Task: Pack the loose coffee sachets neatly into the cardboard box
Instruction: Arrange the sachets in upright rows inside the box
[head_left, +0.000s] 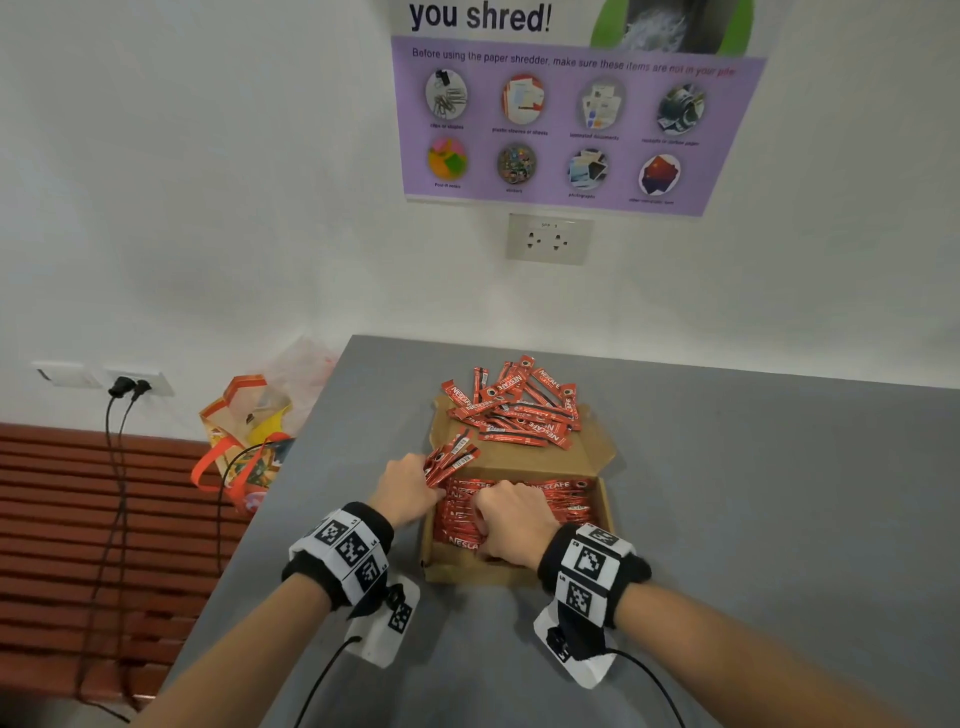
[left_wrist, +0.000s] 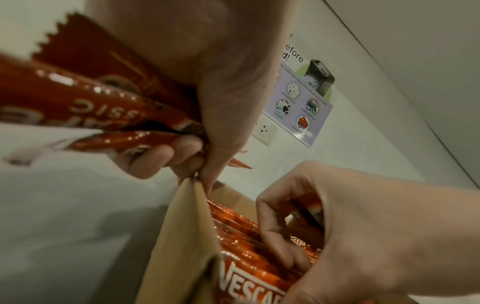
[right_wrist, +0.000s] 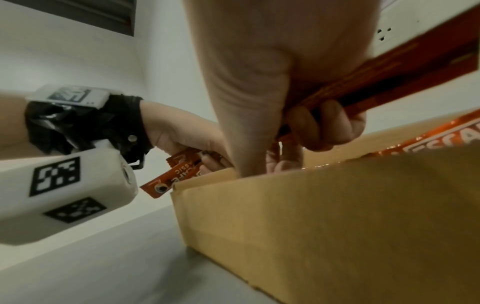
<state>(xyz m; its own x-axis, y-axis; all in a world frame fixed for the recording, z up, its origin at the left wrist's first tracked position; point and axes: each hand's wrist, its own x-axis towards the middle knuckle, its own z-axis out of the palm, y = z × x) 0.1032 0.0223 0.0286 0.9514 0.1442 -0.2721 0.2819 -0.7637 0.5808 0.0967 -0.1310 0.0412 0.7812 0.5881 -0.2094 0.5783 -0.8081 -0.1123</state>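
Observation:
An open cardboard box (head_left: 470, 569) sits on the grey table, part-filled with rows of red coffee sachets (head_left: 563, 506). My left hand (head_left: 410, 486) grips a small bundle of sachets (head_left: 451, 457) at the box's left wall; the same bundle (left_wrist: 78, 98) fills the left wrist view. My right hand (head_left: 511, 522) is inside the box, its fingers curled round a few sachets (right_wrist: 376, 78) over the packed rows. A loose heap of sachets (head_left: 517, 408) lies on the box's far flap (head_left: 597, 452) and the table behind it.
The grey table (head_left: 753, 519) ends at a left edge close to the box. Beyond that edge stand a colourful bag (head_left: 247, 436) and a brown slatted bench (head_left: 62, 519). A white wall with a socket (head_left: 548, 239) and poster rises behind the table.

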